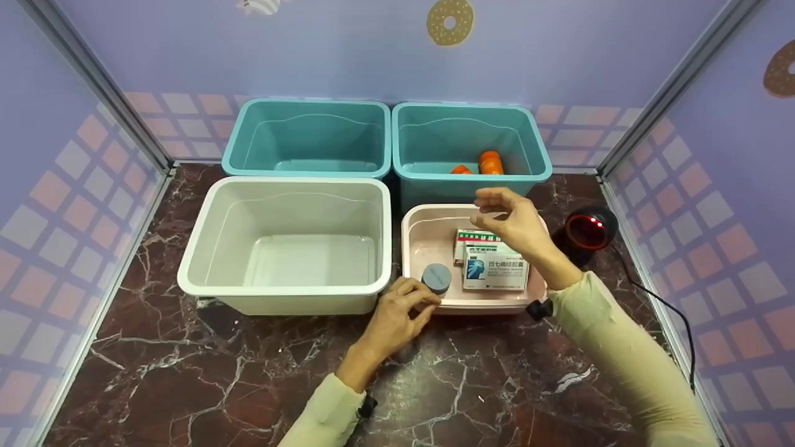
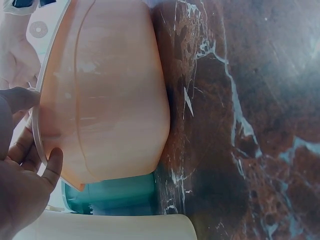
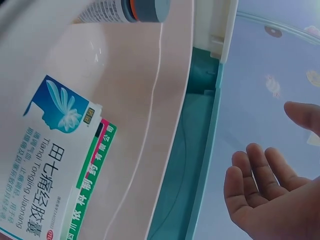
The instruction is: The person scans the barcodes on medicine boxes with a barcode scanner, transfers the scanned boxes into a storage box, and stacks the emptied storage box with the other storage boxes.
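Observation:
My left hand (image 1: 397, 313) holds the front-left rim of a pink bin (image 1: 413, 226), its fingers on either side of the edge in the left wrist view. Close by those fingers, inside the bin, stands a bottle with a grey cap (image 1: 436, 277). My right hand (image 1: 510, 220) is raised over the bin's back right part, fingers loosely bent and holding nothing. Below it lie a white and blue medicine box (image 1: 495, 271) and, partly under it, boxes with green and red bands (image 1: 477, 236). In the right wrist view the right palm (image 3: 280, 205) shows bare.
A white bin (image 1: 286, 290) stands left of the pink one. Behind are two teal bins, the left (image 1: 307, 174) and the right (image 1: 466, 177), which holds orange bottles (image 1: 490, 162). A black scanner (image 1: 587, 233) with red lights and a cable is at the right.

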Tool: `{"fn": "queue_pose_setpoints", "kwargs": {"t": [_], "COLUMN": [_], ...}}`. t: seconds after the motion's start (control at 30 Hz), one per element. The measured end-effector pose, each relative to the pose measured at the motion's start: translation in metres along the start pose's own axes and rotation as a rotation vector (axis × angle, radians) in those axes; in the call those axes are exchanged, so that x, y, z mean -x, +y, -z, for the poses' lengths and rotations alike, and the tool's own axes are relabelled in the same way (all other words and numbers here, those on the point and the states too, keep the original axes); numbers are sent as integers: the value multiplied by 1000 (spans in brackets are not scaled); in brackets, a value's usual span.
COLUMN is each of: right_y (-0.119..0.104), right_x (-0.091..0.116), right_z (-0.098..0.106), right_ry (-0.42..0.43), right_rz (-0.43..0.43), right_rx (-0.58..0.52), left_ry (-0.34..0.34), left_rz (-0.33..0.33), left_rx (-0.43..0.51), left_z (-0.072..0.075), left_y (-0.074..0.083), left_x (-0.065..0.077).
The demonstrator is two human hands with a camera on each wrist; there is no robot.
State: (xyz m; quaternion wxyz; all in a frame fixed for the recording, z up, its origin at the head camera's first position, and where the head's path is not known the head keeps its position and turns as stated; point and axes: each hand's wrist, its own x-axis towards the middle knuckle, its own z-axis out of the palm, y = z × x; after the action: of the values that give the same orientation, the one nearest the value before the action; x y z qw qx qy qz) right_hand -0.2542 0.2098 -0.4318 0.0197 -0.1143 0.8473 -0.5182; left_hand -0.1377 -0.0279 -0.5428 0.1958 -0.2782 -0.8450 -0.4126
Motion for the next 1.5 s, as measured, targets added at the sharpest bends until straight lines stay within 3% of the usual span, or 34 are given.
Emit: {"fn": "queue_pose_setpoints", "kwargs": {"t": [0.77,1.1,1.5], "right_y": [12,23,37], "right_x": [16,25,31], "right_z": [-25,-36,-52], "right_ry": [-117,-193,-222], "right_rz": [-18,15,4], "right_rx": [91,93,125], "left_ry": [3,-7,-12], "left_rz": [-16,1,12], "left_rx": [-15,-7,1], "left_z": [0,0,0], "left_y": [0,0,1], "left_x": [-1,-1,0]}}
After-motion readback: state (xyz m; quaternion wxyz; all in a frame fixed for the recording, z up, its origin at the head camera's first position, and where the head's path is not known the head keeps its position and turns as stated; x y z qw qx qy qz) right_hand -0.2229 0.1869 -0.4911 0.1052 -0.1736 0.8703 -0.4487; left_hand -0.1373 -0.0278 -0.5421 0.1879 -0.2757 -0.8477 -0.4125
